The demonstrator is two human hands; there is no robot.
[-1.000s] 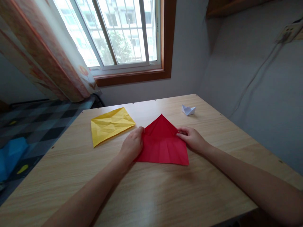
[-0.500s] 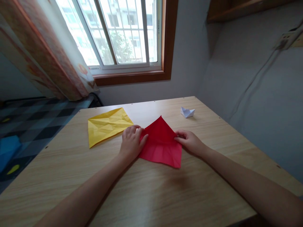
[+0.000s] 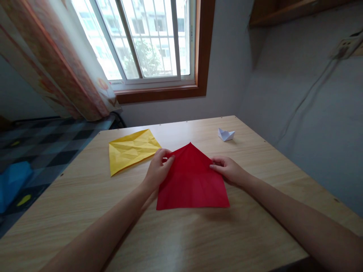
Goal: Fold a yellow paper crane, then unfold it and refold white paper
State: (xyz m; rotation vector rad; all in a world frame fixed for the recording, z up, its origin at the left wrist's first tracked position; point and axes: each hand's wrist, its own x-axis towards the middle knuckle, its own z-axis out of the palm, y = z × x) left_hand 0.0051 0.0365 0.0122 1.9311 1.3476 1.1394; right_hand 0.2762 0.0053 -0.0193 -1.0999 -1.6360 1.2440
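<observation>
A sheet of red paper (image 3: 193, 185) is held up between my two hands, with a folded peak at its far end and a straight edge towards me. My left hand (image 3: 159, 166) pinches its left side between thumb and fingers. On the opposite side, my right hand (image 3: 227, 169) grips the edge near the slanted fold. Creases run faintly across the red surface. Just beyond my left hand lies a creased yellow sheet of paper (image 3: 133, 151), flat on the table.
A small white paper boat (image 3: 226, 134) stands on the wooden table (image 3: 255, 226) at the far right. Left of the table is a checked cloth surface (image 3: 56, 139) with a blue object (image 3: 15, 181) on it. A window (image 3: 153, 41) and walls lie behind.
The near part of the red paper has spread wider and flatter, its lower edge now straight. My left hand has shifted its hold along the left side. The right hand stays nearly in place.
</observation>
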